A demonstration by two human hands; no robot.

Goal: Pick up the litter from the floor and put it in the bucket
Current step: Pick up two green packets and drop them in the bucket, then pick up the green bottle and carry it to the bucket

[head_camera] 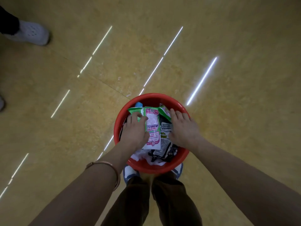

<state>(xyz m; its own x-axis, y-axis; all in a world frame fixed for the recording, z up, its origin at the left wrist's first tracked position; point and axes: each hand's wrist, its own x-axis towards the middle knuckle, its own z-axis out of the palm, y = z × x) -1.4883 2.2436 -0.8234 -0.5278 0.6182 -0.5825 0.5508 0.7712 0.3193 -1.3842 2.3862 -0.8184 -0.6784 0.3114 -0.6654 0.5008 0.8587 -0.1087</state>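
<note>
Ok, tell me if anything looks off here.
White scraps lie on the floor beyond the bucket, not in it. Both hands press wrappers heaped near its rim.

Under left hand (134, 129) and right hand (184, 128): bucket (147, 99) litter mostly covered. Blue item (139, 104) near bucket's far rim, unidentifiable. Wrapper print illegible.

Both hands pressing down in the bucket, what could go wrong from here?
1. Wrappers are piled to the rim of the red bucket; they may spring out once the left hand and right hand lift.
2. Small white scraps on the floor beyond the bucket may get missed.
</note>
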